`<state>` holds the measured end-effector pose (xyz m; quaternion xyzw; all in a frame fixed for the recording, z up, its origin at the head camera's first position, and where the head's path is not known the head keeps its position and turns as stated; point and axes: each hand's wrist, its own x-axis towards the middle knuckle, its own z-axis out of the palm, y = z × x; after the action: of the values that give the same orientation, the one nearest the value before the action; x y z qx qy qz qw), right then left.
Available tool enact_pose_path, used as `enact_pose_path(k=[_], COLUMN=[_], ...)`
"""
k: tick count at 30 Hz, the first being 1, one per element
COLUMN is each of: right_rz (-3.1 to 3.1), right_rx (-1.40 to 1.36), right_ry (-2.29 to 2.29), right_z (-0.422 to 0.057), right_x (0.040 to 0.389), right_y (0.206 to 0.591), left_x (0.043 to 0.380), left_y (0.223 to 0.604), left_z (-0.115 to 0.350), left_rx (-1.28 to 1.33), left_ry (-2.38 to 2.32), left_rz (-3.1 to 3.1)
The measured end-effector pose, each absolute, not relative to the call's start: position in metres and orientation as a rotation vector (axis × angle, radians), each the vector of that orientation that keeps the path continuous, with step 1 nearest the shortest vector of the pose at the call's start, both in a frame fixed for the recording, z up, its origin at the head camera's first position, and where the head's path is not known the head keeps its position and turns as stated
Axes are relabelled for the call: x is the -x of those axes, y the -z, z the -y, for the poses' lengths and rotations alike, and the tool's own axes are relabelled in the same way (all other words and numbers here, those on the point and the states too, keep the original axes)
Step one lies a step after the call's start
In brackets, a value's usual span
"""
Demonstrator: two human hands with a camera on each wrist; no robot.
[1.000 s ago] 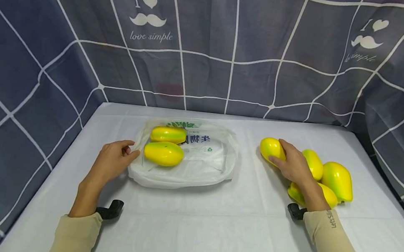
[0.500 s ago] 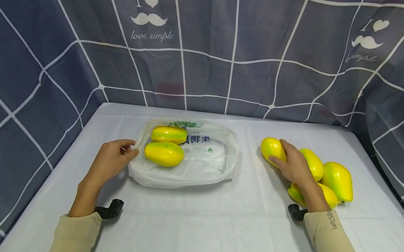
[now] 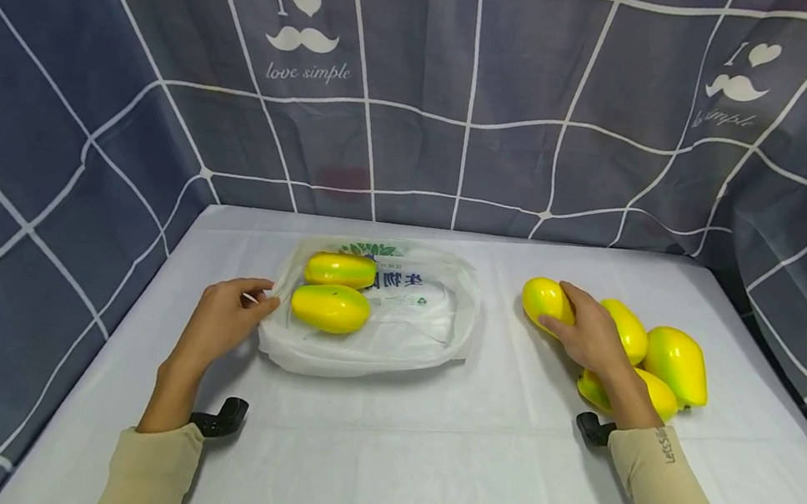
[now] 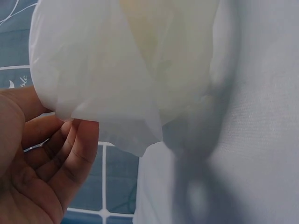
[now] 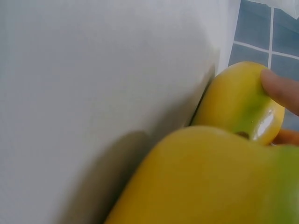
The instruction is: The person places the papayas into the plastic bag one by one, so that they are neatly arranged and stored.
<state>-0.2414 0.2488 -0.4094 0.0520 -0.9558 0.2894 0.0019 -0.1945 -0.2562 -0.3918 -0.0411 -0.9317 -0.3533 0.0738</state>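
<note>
A white translucent plastic bag [image 3: 405, 328] lies spread on the table with its mouth open. Two yellow mangoes, a front one [image 3: 331, 309] and a slimmer rear one [image 3: 341, 269], lie at its left side. My left hand [image 3: 225, 318] pinches the bag's left rim between thumb and fingers, plain in the left wrist view, where the bag's wall [image 4: 103, 70] hangs from them. On the right, my right hand [image 3: 593, 330] grips a yellow mango [image 3: 545, 299] from above; in the right wrist view the thumb lies against that mango [image 5: 233, 100].
Three more mangoes sit close around my right wrist: a rear one [image 3: 624, 330], a large one [image 3: 678, 366] and a front one [image 3: 658, 393] partly under the forearm. A dark grid-patterned curtain [image 3: 416, 153] closes off the white table [image 3: 377, 467] at the back and sides.
Both hands, the bag and the mangoes keep nearly the same places. The whole head view shifts slightly to the right.
</note>
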Motion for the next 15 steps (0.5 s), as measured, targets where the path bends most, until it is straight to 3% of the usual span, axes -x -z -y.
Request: enact_pose_path(k=[15], right_rz=[2.805], right_rx=[-0.348], right_ry=[-0.845], right_z=[-0.230], right_x=[0.233], right_y=[0.394], left_x=[0.193], left_y=[0.387], left_z=[0.255], left_rx=[0.144], left_ry=[1.027], left_rz=[2.820])
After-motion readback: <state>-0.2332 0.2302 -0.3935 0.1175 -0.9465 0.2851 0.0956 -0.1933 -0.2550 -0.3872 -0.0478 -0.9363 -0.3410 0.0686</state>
